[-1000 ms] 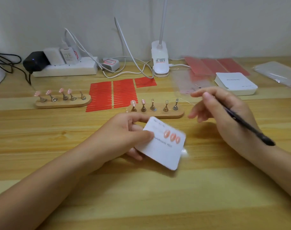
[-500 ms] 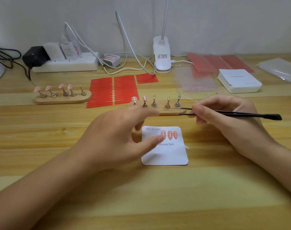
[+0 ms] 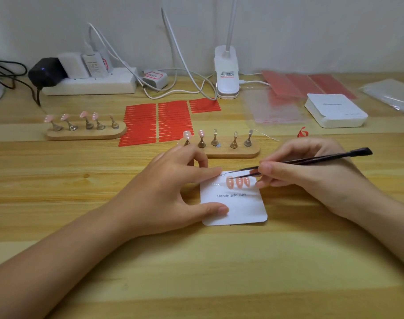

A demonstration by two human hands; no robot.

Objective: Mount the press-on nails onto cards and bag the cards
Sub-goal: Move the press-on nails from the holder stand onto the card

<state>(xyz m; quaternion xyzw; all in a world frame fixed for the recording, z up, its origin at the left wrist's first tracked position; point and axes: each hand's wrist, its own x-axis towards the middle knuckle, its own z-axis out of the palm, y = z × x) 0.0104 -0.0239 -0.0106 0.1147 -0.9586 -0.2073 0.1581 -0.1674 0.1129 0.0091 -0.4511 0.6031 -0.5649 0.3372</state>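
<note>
Three nails sit on the card, flat on the worktop. Left hand fingers press it; a slip would skew it. Right hand pinches tweezers, which could dislodge one. The nail stand crowds close behind.

Power strip — clip lamp beside it

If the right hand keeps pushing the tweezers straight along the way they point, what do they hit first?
Probably the leftmost nail on the card; the right hand aims the tweezers there. The left hand lies beyond.
</note>
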